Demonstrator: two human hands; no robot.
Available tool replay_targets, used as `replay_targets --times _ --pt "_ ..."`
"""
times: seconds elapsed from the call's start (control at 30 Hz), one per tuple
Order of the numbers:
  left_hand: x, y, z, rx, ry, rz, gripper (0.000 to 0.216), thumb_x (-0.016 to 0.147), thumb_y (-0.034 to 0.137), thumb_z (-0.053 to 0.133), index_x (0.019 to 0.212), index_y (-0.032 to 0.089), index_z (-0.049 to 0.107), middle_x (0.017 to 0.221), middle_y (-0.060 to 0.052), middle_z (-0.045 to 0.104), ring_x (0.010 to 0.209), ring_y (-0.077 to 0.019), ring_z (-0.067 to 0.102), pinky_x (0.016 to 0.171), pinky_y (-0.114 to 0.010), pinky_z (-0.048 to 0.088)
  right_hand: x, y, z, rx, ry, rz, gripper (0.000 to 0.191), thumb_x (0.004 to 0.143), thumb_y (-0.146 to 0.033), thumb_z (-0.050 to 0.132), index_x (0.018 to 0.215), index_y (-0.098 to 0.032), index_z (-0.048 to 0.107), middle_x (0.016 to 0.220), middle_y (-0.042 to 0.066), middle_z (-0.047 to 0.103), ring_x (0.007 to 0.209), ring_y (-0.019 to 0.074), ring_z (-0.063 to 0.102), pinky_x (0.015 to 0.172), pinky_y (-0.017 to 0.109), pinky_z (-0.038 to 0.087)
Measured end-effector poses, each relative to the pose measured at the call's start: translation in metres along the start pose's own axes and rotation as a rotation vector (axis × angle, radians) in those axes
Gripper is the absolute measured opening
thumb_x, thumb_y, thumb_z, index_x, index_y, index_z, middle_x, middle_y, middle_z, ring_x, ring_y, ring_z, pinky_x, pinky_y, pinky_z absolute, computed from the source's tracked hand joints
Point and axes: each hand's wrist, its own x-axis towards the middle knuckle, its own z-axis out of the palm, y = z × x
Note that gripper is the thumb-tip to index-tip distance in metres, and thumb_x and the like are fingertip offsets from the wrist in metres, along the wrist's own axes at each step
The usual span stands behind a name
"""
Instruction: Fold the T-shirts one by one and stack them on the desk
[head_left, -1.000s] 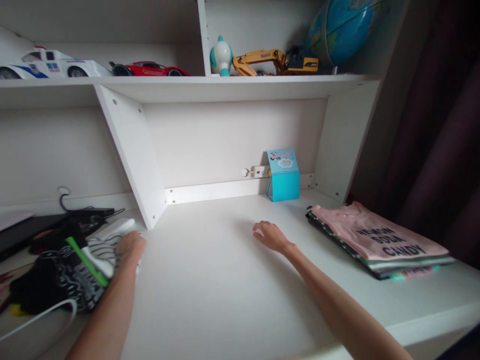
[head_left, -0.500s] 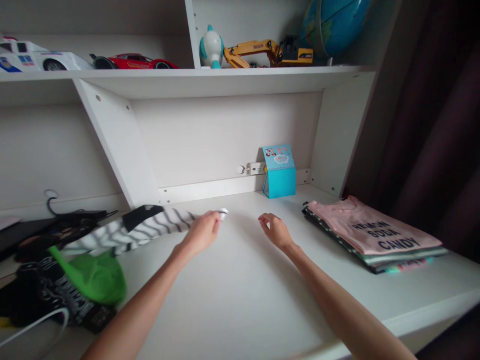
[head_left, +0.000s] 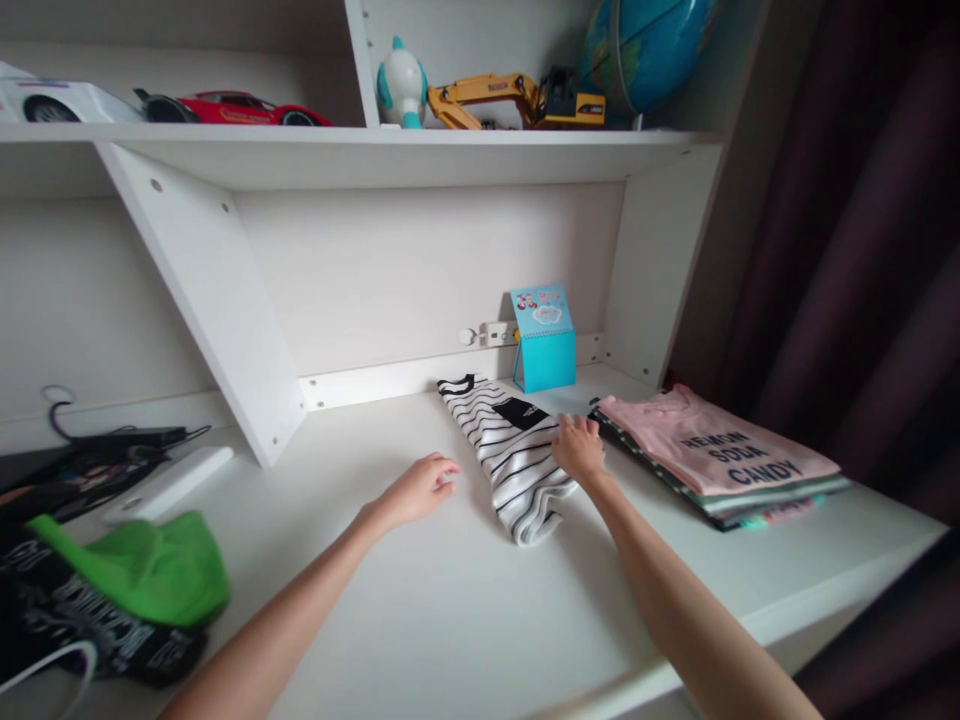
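A black-and-white striped garment (head_left: 510,450) lies bunched lengthwise on the white desk (head_left: 420,600), in front of a small blue calendar (head_left: 544,340). My right hand (head_left: 579,450) rests on the garment's right edge, its fingers curled onto the cloth. My left hand (head_left: 420,488) hovers just left of the garment, fingers loosely apart and holding nothing. A folded stack topped by a pink shirt (head_left: 712,450) sits to the right.
At the desk's left edge lies a heap of clothes with a green piece (head_left: 142,565) on black ones, beside a white power bank (head_left: 169,482) and cables. Toy cars (head_left: 225,105), a yellow excavator (head_left: 517,98) and a globe (head_left: 645,45) stand on the shelf above.
My left hand dragged the striped garment from the left pile across to the desk's middle right and let it go. My right hand moved onto it. The view shifted right.
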Motion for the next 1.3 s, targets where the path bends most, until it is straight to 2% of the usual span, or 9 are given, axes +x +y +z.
replay_targets --times 0.13,0.27,0.4,0.53,0.63,0.77,0.93,1.1,1.3 --pt "0.001 -0.005 0.012 -0.001 0.009 0.017 0.032 0.083 0.023 0.05 0.112 0.016 0.062 0.108 -0.01 0.063 0.089 -0.019 0.064 0.086 -0.031 0.048 0.004 0.016 -0.012 -0.076 -0.049 0.113 0.033 0.091 -0.032 0.057 0.12 -0.016 0.055 0.121 0.009 0.058 0.105 0.0232 0.059 0.088 0.045 0.05" --pt "0.0 0.017 0.011 -0.08 0.054 0.068 0.037 0.083 0.024 0.052 0.119 0.019 0.059 0.117 -0.01 0.061 0.095 -0.0184 0.063 0.085 -0.03 0.049 0.004 0.007 -0.035 -0.067 -0.085 -0.018 0.025 0.092 -0.031 0.056 0.112 -0.016 0.059 0.111 0.007 0.062 0.094 0.0191 0.062 0.081 0.039 0.052" --pt "0.005 0.021 -0.015 -0.176 0.273 0.042 0.039 0.086 0.033 0.049 0.122 0.02 0.056 0.125 -0.011 0.059 0.1 -0.0189 0.062 0.084 -0.029 0.05 -0.034 -0.05 -0.056 -0.003 -0.048 -0.486 0.026 0.095 -0.017 0.044 0.113 -0.017 0.062 0.112 0.013 0.063 0.107 0.0247 0.055 0.095 0.042 0.041" --pt "0.007 -0.009 -0.05 -0.268 0.568 -0.19 0.041 0.086 0.038 0.044 0.12 0.017 0.054 0.118 -0.011 0.063 0.104 -0.0208 0.062 0.085 -0.032 0.05 -0.109 -0.108 -0.07 0.089 -0.261 -1.153 0.033 0.083 -0.023 0.064 0.115 -0.033 0.063 0.12 -0.001 0.064 0.115 0.0201 0.052 0.104 0.034 0.033" --pt "0.0 -0.026 -0.065 -0.257 0.482 -0.285 0.043 0.085 0.046 0.044 0.112 0.015 0.059 0.112 -0.011 0.067 0.106 -0.0245 0.062 0.09 -0.035 0.048 -0.143 -0.119 -0.087 0.212 -0.503 -1.447 0.059 0.083 -0.039 0.065 0.137 -0.024 0.046 0.131 0.009 0.057 0.122 0.0241 0.049 0.104 0.037 0.034" --pt "-0.017 -0.008 -0.063 -0.252 0.177 -0.225 0.053 0.083 0.058 0.047 0.113 0.017 0.062 0.124 -0.01 0.064 0.116 -0.0264 0.057 0.098 -0.033 0.043 -0.137 -0.105 -0.099 0.337 -0.54 -1.21 0.041 0.092 -0.032 0.053 0.131 -0.019 0.053 0.134 0.013 0.055 0.123 0.0224 0.051 0.103 0.034 0.039" --pt "-0.024 0.04 -0.032 -0.208 -0.204 0.003 0.052 0.079 0.047 0.059 0.125 0.023 0.056 0.123 -0.005 0.065 0.111 -0.0249 0.06 0.096 -0.033 0.044 -0.109 -0.076 -0.063 0.098 -0.231 -0.884 0.052 0.084 -0.012 0.057 0.135 -0.016 0.049 0.149 0.019 0.036 0.139 0.0342 0.028 0.108 0.057 0.028" --pt "0.003 0.026 -0.008 -0.228 0.186 -0.127 0.032 0.086 0.037 0.046 0.1 0.018 0.067 0.098 -0.006 0.073 0.095 -0.0242 0.066 0.088 -0.033 0.048 -0.096 -0.05 -0.044 -0.026 -0.162 -0.716 0.068 0.084 -0.015 0.057 0.146 -0.023 0.032 0.157 0.019 0.012 0.143 0.0374 0.01 0.105 0.06 0.03" --pt "0.003 -0.057 -0.053 -0.234 0.648 -0.623 0.065 0.081 0.025 0.055 0.138 0.002 0.034 0.129 -0.027 0.055 0.12 -0.0351 0.053 0.098 -0.045 0.041 -0.083 -0.03 -0.059 0.042 -0.082 -0.622 0.065 0.09 -0.02 0.047 0.15 -0.023 0.021 0.158 0.016 0.008 0.145 0.0313 0.004 0.107 0.056 0.031"
